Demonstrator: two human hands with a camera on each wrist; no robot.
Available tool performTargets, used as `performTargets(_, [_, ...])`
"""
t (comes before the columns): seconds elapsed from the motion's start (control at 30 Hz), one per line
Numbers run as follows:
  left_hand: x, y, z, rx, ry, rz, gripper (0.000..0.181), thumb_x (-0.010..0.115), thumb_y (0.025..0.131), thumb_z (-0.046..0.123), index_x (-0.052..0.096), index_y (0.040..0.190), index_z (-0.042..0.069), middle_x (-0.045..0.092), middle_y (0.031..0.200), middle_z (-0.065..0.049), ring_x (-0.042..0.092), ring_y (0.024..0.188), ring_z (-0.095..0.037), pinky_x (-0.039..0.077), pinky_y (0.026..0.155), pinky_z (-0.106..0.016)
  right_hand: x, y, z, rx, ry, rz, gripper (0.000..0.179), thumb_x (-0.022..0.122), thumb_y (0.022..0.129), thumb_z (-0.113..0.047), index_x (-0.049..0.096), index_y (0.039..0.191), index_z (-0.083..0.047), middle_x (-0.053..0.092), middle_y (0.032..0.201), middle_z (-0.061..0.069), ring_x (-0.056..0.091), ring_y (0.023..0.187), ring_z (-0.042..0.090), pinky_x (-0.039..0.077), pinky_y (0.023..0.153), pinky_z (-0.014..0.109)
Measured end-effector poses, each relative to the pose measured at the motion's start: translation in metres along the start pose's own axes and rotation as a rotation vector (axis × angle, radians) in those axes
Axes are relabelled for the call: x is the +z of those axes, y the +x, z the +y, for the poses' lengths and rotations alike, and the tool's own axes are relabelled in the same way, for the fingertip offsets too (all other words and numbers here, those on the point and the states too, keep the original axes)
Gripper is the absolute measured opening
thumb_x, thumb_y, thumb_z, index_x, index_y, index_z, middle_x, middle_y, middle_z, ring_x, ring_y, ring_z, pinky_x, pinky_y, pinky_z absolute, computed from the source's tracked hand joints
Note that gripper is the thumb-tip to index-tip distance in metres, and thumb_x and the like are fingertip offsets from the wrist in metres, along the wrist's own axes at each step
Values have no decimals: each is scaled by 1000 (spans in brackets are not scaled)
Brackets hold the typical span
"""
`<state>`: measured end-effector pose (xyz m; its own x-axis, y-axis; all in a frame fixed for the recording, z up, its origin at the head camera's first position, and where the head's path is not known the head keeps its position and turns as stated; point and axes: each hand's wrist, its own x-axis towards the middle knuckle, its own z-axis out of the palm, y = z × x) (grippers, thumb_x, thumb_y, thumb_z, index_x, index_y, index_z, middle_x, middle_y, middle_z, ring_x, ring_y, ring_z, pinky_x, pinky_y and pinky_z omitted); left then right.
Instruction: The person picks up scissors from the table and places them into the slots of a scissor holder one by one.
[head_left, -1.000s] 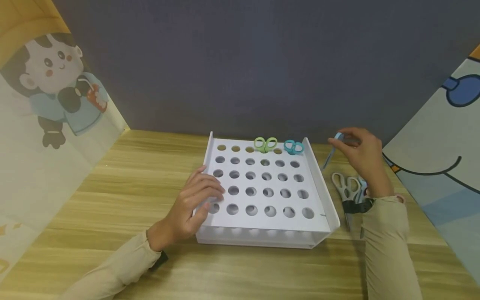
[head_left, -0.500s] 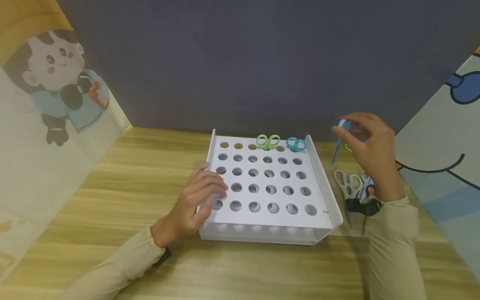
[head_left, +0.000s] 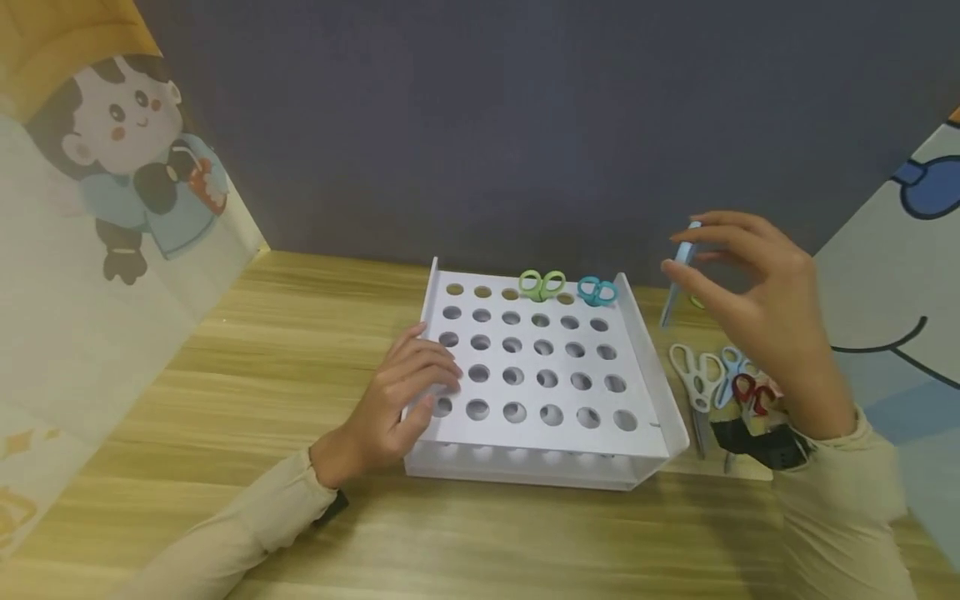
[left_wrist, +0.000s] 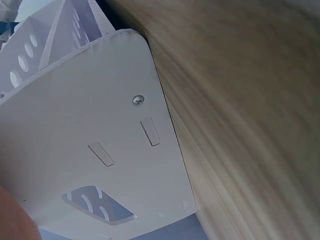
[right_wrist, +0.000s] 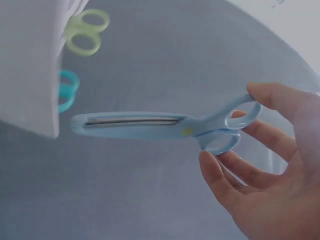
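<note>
Currently, the right hand (head_left: 768, 300) pinches light-blue scissors (right_wrist: 150, 131) by their handles, tip slanting down, aloft to the right of a white rack (head_left: 528, 361). The left hand (head_left: 390, 400) rests on its left edge, fingers loosely bent, while green scissors (head_left: 541, 294) and teal scissors (head_left: 597, 297) stand in its back row.

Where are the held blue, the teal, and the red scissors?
Held blue scissors (right_wrist: 160, 131), right wrist view, on the blade.
Teal scissors (head_left: 597, 295), head view, on the handles.
Red scissors (head_left: 754, 398), head view, on the handles.
</note>
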<state>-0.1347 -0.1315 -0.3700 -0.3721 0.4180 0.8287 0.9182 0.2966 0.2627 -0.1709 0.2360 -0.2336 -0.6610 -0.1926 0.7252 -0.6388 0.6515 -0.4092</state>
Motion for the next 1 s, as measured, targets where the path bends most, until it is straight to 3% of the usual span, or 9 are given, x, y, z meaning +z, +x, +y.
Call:
performTargets(0.17, [-1,-1,-2,-2,-1,-5,38,35,97,24,67,91,5,68,98,-8,60,104,-28,25,114,-61,-2,4,-20,-46,7,-87,37,83,73,4,75,108,-4,64,124,2,58,109,0,47,90,10])
performTargets(0.5, [1,-3,-3,-8,4,-1,36,35,94,22,67,91,5,68,98,-8,60,103,-27,25,114,-60,10,20,-47,-134,35,-226,38,86,73,-3,74,108,-11,62,128,-1,60,102,-6,48,92,13])
performTargets(0.8, [3,-1,-2,-1,-11,4,39,34,97,25,67,91,5,67,98,-7,60,103,-27,25,114,-61,32,38,-60,-238,48,-280,31,85,77,-11,74,105,-10,64,125,2,67,102,17,49,90,14])
performTargets(1.0, [2,-1,-1,4,-1,5,39,34,97,25,67,91,5,67,98,-7,60,103,-27,26,113,-62,51,53,-65,-239,78,-331,28,84,79,-15,74,105,-9,64,123,6,66,105,21,54,90,33])
